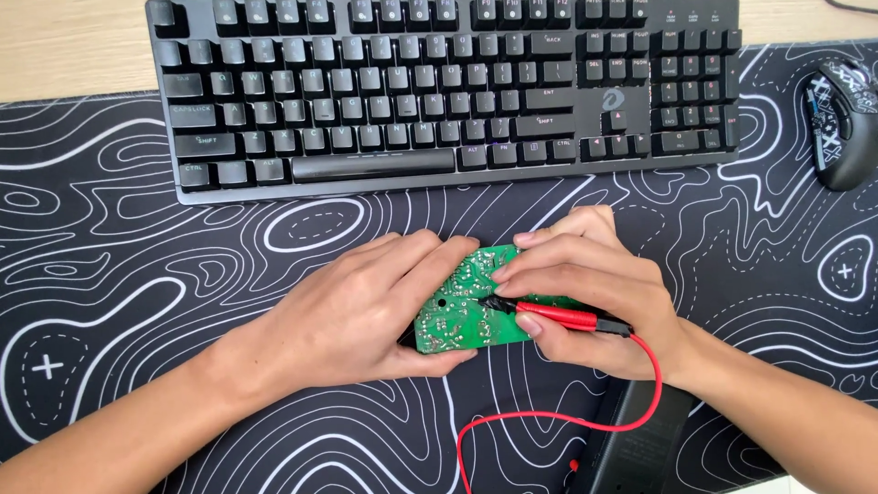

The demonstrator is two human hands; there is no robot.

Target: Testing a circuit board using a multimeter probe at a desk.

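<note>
Partly hidden: green circuit board (457, 316) under both hands; red probe (558, 316) tip obscured.

This is a computer desk in a home or small office, doubling as a spot for electronics work. A light wooden desk (64, 41) carries a wide black desk mat (119, 274) printed with white contour lines. A full-size black keyboard (439, 87) sits at its far side, with a black patterned mouse (841, 123) to the right. In the middle lie a green circuit board (457, 316) and a red test probe (562, 316) with its red wire (549, 416), beside a black device (640, 439) at the near edge.
</note>
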